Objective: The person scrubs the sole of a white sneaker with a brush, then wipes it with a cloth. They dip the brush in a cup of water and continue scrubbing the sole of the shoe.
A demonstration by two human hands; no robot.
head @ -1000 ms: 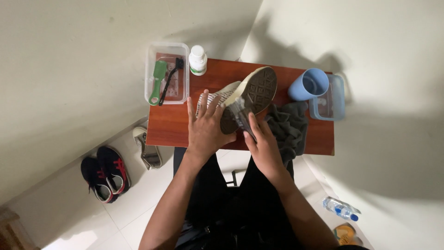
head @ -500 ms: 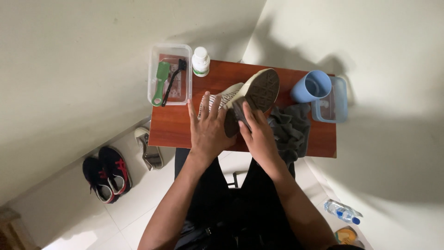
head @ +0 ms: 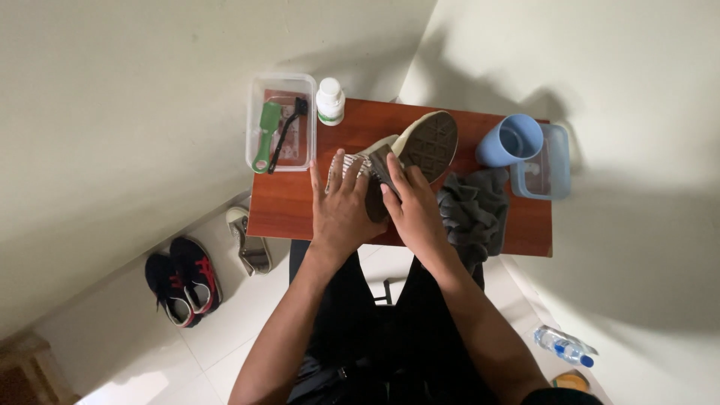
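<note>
While the grey shoe stays gripped sole-up by both hands, left hand fingers now spread, right hand curled tighter since.

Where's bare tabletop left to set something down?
Bare wood along the table near-left edge, below the clear tub, beside the left hand. Small strip between grey cloth and right edge. Centre crowded: both hands, shoe, blue cup.

White bottle with pale label at table's far edge, clear plastic bottle, blue-capped, on floor
</note>
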